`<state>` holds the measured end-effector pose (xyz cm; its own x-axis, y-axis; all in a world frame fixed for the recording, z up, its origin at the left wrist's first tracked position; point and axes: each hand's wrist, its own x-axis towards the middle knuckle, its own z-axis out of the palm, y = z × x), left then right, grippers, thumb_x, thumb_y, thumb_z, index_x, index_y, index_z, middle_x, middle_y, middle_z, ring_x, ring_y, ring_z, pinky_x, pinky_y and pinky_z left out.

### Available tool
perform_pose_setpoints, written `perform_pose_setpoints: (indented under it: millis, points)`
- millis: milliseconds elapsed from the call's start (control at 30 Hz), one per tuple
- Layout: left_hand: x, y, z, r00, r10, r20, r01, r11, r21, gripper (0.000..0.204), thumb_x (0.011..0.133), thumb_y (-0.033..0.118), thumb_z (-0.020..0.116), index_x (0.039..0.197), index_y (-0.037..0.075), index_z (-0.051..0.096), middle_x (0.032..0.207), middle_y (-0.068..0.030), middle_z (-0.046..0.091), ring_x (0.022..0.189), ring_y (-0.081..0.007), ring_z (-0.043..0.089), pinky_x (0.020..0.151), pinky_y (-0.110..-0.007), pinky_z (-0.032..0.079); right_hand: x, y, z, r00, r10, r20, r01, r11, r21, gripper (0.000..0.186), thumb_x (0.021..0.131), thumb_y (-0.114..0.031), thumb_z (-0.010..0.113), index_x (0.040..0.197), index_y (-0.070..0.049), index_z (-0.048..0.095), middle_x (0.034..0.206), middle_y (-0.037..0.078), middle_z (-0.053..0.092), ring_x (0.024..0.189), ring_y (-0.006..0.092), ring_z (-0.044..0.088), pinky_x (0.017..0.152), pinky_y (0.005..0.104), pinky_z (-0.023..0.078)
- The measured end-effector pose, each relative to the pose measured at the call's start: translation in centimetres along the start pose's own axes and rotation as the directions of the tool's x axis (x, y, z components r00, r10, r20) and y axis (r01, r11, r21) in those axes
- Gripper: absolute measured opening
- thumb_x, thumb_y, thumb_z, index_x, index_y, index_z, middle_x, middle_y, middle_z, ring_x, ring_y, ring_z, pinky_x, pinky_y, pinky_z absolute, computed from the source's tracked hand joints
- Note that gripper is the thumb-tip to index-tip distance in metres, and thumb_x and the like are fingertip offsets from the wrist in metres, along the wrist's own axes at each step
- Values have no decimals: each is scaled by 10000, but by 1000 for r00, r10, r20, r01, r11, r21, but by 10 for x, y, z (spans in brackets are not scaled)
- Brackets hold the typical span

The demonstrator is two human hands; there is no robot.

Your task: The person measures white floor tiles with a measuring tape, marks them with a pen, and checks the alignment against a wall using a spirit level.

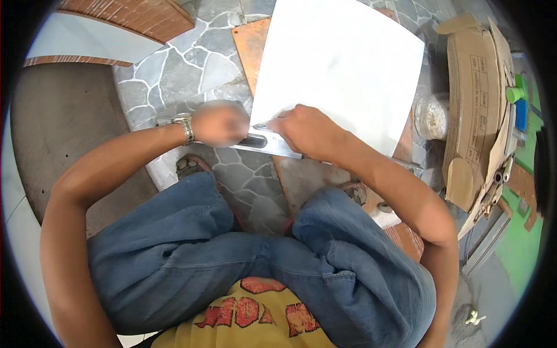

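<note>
A large white sheet (342, 69) lies on the ground before me, over an orange-brown board (249, 47). Along its near edge runs a silver metal straightedge (281, 148) with a long rounded slot. My left hand (219, 123), a metal watch on its wrist, is at the left end of the straightedge by the sheet's near left corner; its fingers are blurred. Just above the straightedge, my right hand (307, 130) is closed, fingertips pinched at that same corner. Something small and thin shows at those fingertips, too blurred to name.
To the right stand a torn cardboard box (473, 110) and a clear round container (431, 117). Beyond the box are green and blue items (520, 95). Left is a brown slab (69, 122). The floor (217, 69) has a grey stone pattern. My knees flank the straightedge.
</note>
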<state>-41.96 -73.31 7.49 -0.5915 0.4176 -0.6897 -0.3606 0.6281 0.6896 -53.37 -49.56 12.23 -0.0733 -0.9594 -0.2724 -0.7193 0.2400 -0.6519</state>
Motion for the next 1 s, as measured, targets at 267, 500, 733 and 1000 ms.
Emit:
perform_pose_setpoints:
  millis: [267, 500, 733, 1000]
  points:
    - [-1, -6, 6, 988, 85, -131, -64, 986, 154, 284, 937, 245, 642, 1178, 128, 736, 1024, -171, 744, 914, -296, 708, 837, -416, 528, -64, 26, -19, 991, 95, 94, -80, 986, -149, 281, 863, -41, 609, 1122, -55, 718, 876, 140, 708, 812, 315, 694, 785, 420, 555]
    - [0, -1, 4, 999, -17, -40, 14, 997, -74, 258, 930, 186, 637, 1151, 95, 735, 941, -157, 748, 820, -222, 693, 806, -373, 519, -157, 54, -41, 942, 305, 144, -289, 949, -124, 330, 822, 12, 639, 1138, -37, 722, 858, 144, 693, 800, 318, 676, 770, 415, 548]
    - [3, -6, 8, 997, 8, -79, -18, 991, -134, 249, 930, 151, 644, 1137, 46, 733, 927, -152, 752, 810, -198, 688, 800, -352, 518, -232, 76, -59, 877, 453, 164, -420, 885, -199, 463, 689, 93, 622, 1112, -48, 745, 785, 158, 654, 735, 333, 651, 716, 429, 541]
    - [2, -1, 6, 998, 2, -61, -6, 997, -77, 242, 929, 148, 644, 1130, 45, 733, 922, -163, 751, 804, -197, 688, 792, -357, 515, -253, 74, -59, 865, 481, 140, -396, 828, -397, 285, 769, -27, 600, 1000, -81, 757, 816, 133, 702, 816, 328, 699, 815, 471, 523]
